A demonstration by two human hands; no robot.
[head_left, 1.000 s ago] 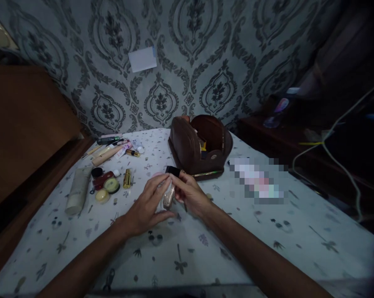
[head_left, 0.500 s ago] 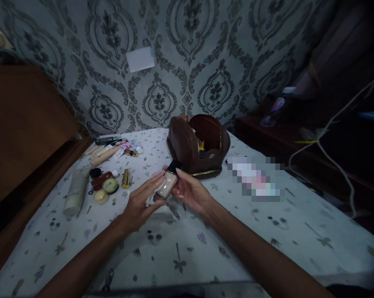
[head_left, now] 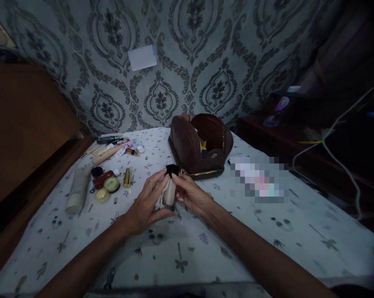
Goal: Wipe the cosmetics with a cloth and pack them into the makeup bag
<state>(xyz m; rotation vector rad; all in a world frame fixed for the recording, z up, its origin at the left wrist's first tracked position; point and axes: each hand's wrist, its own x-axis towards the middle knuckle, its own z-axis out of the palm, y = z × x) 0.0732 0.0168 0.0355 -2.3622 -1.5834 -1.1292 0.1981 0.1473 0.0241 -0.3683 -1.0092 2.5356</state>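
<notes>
A beige bottle with a black cap (head_left: pixel 170 191) is held over the patterned cloth, nearly upright, between both hands. My left hand (head_left: pixel 148 203) is closed on its left side, with a pale tissue or cloth (head_left: pixel 161 198) between the fingers and the glass. From the right, my right hand (head_left: pixel 193 192) grips the bottle near the cap, thumb and fingers closed. Just behind the hands stands an open brown bag (head_left: pixel 187 145) with its zip undone and a yellow item inside. A small gold tube (head_left: pixel 127 178) lies left of my left hand.
At the left lie a grey-beige tube (head_left: pixel 78 189), a yellow-green round jar (head_left: pixel 111 184), a cream round item (head_left: pixel 102 195) and several pens, brushes and tubes (head_left: pixel 109 153). A blurred-out item (head_left: pixel 258 178) is at right. Beyond the cloth stand a clear bottle (head_left: pixel 278 109) and a cable.
The bottle has turned from tilted to nearly upright and sits slightly lower. Both hands have shifted with it, and the left fingers now reach up near the cap. The view has shifted slightly.
</notes>
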